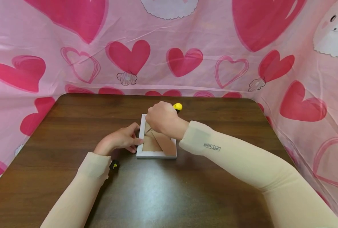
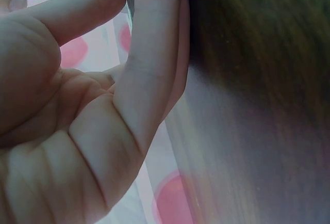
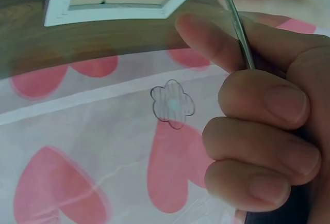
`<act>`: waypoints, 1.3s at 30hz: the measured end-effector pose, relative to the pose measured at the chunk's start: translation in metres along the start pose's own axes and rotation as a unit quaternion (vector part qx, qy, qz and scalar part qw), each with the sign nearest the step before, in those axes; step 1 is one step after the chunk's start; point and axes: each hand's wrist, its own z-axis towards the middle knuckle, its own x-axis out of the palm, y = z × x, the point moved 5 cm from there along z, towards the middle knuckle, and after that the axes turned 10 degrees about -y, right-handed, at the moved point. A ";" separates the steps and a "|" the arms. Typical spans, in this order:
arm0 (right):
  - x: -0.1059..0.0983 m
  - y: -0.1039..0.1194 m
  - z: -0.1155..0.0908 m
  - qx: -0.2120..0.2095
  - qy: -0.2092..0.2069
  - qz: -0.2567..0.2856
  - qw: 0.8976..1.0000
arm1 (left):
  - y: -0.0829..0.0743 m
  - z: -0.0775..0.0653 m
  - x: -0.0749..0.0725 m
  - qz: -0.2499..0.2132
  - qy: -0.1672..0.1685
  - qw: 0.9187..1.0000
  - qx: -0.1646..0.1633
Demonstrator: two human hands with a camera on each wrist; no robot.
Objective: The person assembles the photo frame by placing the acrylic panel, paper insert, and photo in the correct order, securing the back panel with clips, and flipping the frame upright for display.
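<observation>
A picture frame with a white border lies back side up on the table, its brown backing and slanted stand flap showing. My left hand holds the frame's left edge, thumb on the border and fingers along the outer side. Above the frame's upper part, my right hand grips a screwdriver with a yellow-ended dark handle. Its metal shaft comes out past the curled fingers and slants down toward the left inner edge of the frame. In the right wrist view, a small dark tab shows at the backing's edge.
The dark wooden table has rounded back corners. Behind it and along both sides hangs a pink curtain with hearts. A small black and yellow item shows beside the left cuff.
</observation>
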 end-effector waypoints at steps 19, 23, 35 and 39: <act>0.033 -0.015 -0.017 0.007 -0.019 0.053 0.998 | 0.004 0.001 -0.001 0.003 0.002 1.000 0.001; 0.041 -0.019 -0.021 0.017 -0.030 0.076 0.997 | 0.003 0.001 0.000 0.001 0.000 1.000 0.003; 0.079 -0.038 -0.023 0.089 0.021 0.228 0.969 | 0.000 0.000 -0.001 -0.002 0.003 1.000 0.001; 0.088 -0.044 -0.022 0.096 0.085 0.269 0.954 | 0.000 0.000 0.000 -0.005 0.003 1.000 -0.001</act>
